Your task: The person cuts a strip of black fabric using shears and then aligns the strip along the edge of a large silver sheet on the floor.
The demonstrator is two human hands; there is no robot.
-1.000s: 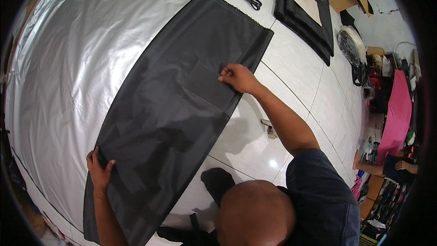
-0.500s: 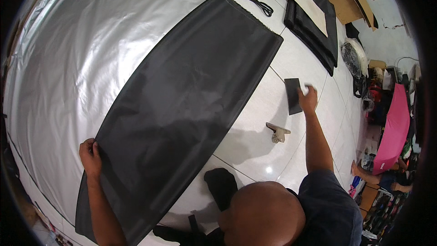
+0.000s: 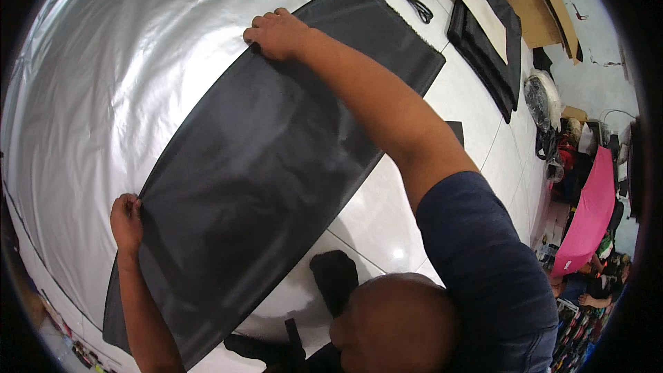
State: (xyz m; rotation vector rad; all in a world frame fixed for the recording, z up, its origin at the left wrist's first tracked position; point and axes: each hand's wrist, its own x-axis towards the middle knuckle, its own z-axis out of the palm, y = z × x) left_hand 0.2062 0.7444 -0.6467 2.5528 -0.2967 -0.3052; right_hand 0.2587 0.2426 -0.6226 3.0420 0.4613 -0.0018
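Note:
A long dark grey fabric panel (image 3: 269, 166) lies diagonally across a shiny silver sheet (image 3: 124, 76) and the white tiled floor. My left hand (image 3: 126, 220) pinches the panel's left long edge near its lower end. My right hand (image 3: 277, 31) reaches across the panel and grips the same far edge near the upper end, fingers curled over the cloth. My right forearm passes over the middle of the panel. My head (image 3: 394, 321) shows at the bottom of the view.
A stack of black fabric pieces with a beige board on top (image 3: 487, 27) lies at the upper right, next to a cardboard box (image 3: 535, 7). A black cord (image 3: 411, 0) lies past the panel's top end. Small dark piece (image 3: 456, 131) on the tiles. Clutter and pink cloth (image 3: 587, 214) at the right.
My right hand left the small dark piece on the tiles at the right and reached across to the panel's far edge. My left hand stayed on the left edge.

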